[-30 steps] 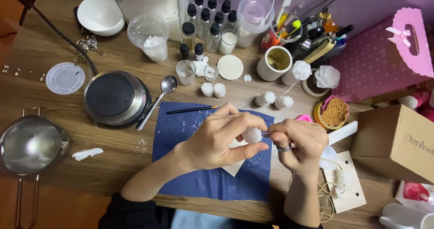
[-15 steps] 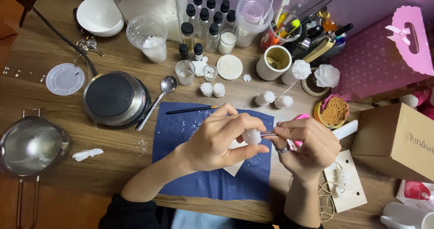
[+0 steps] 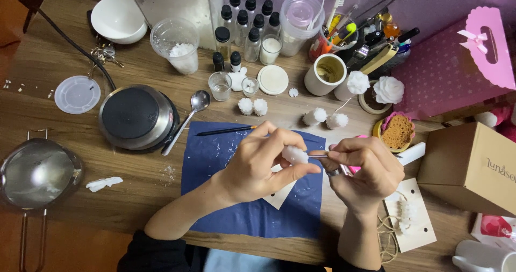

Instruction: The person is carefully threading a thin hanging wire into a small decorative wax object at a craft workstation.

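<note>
Presently, both hands meet over the blue mat point(image 3: 215, 197) at the middle of the wooden table point(image 3: 64, 234). Left hand point(image 3: 263, 167) is closed around a small white wax ball point(image 3: 295, 154), pinched between thumb and fingertips. Right hand point(image 3: 365, 167) is closed on a thin metal tool point(image 3: 317, 156), whose tip touches the ball's right side. Tool's long axis runs roughly level, left to right, pointing from the right hand into the ball. Ball therefore sits between the hands, held by the left and just beside the right. Thin dark brush point(image 3: 226, 131) lies on the mat's upper edge, apart from both hands. Four similar white balls point(image 3: 252, 106) rest beyond the mat. Round hotplate point(image 3: 137, 116) stands to the left, with a spoon point(image 3: 185, 121) against it.
</note>
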